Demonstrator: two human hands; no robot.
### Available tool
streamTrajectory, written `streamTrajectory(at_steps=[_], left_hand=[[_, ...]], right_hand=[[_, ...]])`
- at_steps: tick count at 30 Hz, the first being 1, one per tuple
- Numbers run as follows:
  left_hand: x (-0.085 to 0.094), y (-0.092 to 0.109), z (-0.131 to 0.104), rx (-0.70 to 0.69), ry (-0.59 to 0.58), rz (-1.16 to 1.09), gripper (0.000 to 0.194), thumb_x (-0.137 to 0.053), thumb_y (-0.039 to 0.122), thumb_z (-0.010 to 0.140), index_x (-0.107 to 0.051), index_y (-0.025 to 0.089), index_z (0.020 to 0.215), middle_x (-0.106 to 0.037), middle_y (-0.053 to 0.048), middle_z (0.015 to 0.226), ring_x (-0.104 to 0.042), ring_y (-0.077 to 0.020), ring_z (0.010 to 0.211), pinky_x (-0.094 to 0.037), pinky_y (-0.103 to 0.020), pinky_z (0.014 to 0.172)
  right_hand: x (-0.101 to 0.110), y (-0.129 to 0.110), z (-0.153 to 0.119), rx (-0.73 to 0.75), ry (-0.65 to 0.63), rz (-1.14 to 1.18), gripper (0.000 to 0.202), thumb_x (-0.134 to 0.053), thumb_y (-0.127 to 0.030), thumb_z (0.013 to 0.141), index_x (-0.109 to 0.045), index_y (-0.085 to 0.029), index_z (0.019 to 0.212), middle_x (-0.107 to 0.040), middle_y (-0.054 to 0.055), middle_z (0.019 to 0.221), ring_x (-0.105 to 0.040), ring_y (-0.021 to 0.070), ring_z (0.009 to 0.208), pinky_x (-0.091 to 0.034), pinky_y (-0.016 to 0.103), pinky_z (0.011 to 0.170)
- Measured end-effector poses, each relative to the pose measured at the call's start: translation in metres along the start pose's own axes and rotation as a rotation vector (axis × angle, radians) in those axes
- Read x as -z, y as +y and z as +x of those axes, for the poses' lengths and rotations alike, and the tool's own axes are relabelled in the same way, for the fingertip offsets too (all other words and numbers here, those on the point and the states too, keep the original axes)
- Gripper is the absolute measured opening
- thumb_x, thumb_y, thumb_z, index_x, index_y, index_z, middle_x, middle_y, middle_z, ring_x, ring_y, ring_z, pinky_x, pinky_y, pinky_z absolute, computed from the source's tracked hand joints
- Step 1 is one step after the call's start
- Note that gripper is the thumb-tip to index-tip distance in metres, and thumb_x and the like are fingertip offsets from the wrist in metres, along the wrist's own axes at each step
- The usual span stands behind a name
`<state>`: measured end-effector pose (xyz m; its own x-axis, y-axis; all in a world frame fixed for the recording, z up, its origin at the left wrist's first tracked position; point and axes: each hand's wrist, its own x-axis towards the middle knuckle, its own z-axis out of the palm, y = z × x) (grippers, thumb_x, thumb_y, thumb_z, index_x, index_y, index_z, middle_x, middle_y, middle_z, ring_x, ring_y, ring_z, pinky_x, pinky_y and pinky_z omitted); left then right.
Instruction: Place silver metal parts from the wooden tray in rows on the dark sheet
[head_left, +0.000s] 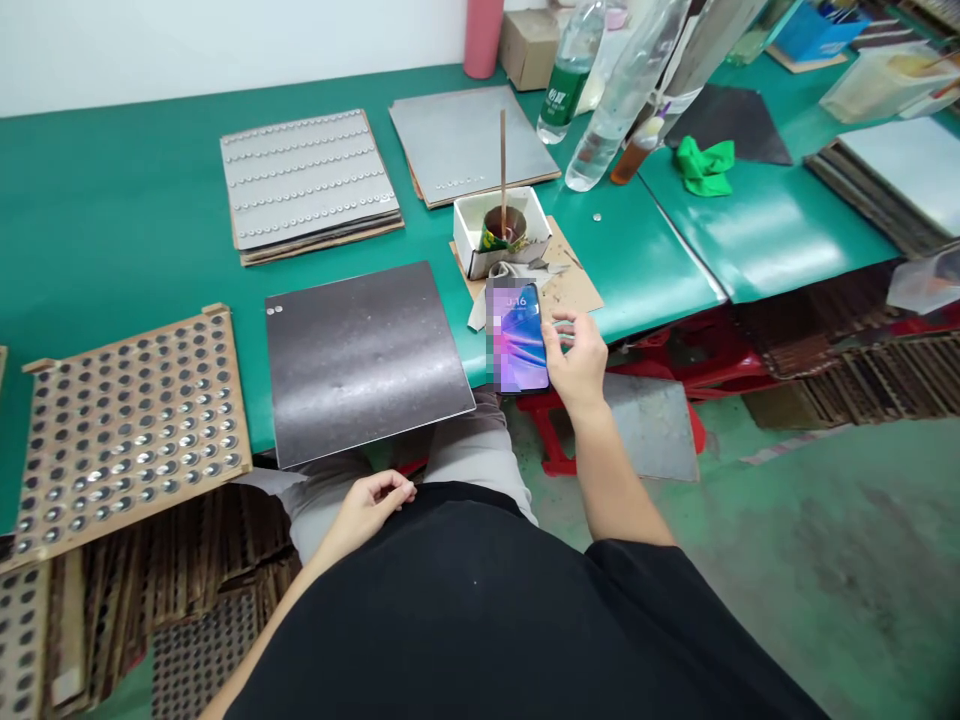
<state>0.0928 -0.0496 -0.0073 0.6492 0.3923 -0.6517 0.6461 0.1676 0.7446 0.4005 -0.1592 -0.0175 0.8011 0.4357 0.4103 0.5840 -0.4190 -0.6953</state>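
A smartphone (525, 340) with a lit lock screen is at the table's front edge. My right hand (576, 355) grips it by its right side, thumb along the edge. My left hand (375, 503) rests at my lap, fingers curled and thumb against them; whether anything small is between them is hidden. In front of me a dark square plate (364, 360) lies partly over the table edge, two small round metal pieces (274, 310) at its far left corner. Behind the phone, a white box (469, 235) holds a cup (495, 228) with a stick (503, 170) in it.
At left is a wooden board (244, 400) with rows of round pieces. Stacked plates (307, 180) and a grey plate (480, 140) lie farther back. Water bottles (570, 85) and a green cloth (705, 165) are at right. A red stool (555, 440) stands below.
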Motion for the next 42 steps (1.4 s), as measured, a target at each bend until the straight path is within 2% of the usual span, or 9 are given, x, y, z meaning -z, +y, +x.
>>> streamTrajectory(at_steps=[6,10,13,16,20,26,42], left_hand=[[-0.002,0.002,0.005,-0.037,-0.036,0.031,0.039,-0.064,0.055,0.068,-0.063,0.016,0.068,-0.067,-0.005,0.07,-0.055,-0.0151,0.066,-0.043,-0.028,0.066],[-0.003,0.002,0.007,-0.041,-0.054,0.033,0.039,-0.065,0.055,0.069,-0.063,0.016,0.068,-0.068,-0.005,0.07,-0.057,-0.0159,0.068,-0.045,-0.028,0.066],[-0.002,0.001,0.007,-0.038,-0.052,0.027,0.037,-0.065,0.053,0.069,-0.063,0.016,0.069,-0.068,-0.005,0.071,-0.058,-0.0159,0.068,-0.046,-0.028,0.068],[-0.001,-0.001,0.004,-0.024,-0.039,0.016,0.038,-0.065,0.054,0.068,-0.063,0.016,0.068,-0.067,-0.004,0.071,-0.057,-0.0155,0.068,-0.045,-0.029,0.068],[0.002,-0.004,0.002,-0.005,-0.026,-0.004,0.04,-0.064,0.056,0.066,-0.061,0.016,0.068,-0.066,-0.005,0.071,-0.055,-0.0152,0.067,-0.044,-0.029,0.068],[0.006,-0.007,0.003,-0.02,-0.027,-0.012,0.04,-0.065,0.057,0.065,-0.062,0.016,0.068,-0.067,-0.005,0.07,-0.056,-0.0161,0.068,-0.044,-0.029,0.068],[0.009,-0.013,0.001,-0.02,-0.003,-0.034,0.041,-0.066,0.057,0.064,-0.063,0.016,0.067,-0.069,-0.006,0.071,-0.057,-0.0162,0.068,-0.045,-0.029,0.068]], right_hand=[[0.01,0.004,-0.011,0.11,0.091,0.252,0.031,-0.041,-0.044,0.096,-0.062,-0.022,0.089,-0.071,0.008,0.092,-0.071,0.022,0.088,-0.057,0.041,0.084],[0.01,-0.003,-0.012,0.25,-0.01,0.244,0.038,-0.036,-0.043,0.098,-0.063,-0.023,0.079,-0.072,0.006,0.08,-0.071,0.0206,0.084,-0.057,0.04,0.084],[0.008,-0.004,-0.006,0.318,-0.073,0.177,0.036,-0.036,-0.043,0.098,-0.065,-0.023,0.09,-0.074,0.008,0.091,-0.071,0.0216,0.094,-0.055,0.042,0.093],[0.007,-0.001,0.0,0.259,-0.003,0.166,0.036,-0.035,-0.044,0.099,-0.064,-0.022,0.101,-0.073,0.011,0.104,-0.07,0.0234,0.104,-0.055,0.042,0.092],[0.005,-0.003,0.002,0.146,0.041,0.204,0.038,-0.034,-0.047,0.099,-0.062,-0.021,0.101,-0.075,0.009,0.097,-0.074,0.0225,0.093,-0.057,0.04,0.083],[-0.002,-0.013,0.0,0.15,-0.017,0.182,0.037,-0.034,-0.048,0.099,-0.061,-0.023,0.097,-0.075,0.007,0.093,-0.075,0.0214,0.091,-0.056,0.039,0.081],[-0.014,-0.02,0.011,0.17,-0.059,0.213,0.042,-0.027,-0.053,0.1,-0.057,-0.024,0.093,-0.074,0.005,0.092,-0.076,0.0195,0.088,-0.056,0.035,0.075]])
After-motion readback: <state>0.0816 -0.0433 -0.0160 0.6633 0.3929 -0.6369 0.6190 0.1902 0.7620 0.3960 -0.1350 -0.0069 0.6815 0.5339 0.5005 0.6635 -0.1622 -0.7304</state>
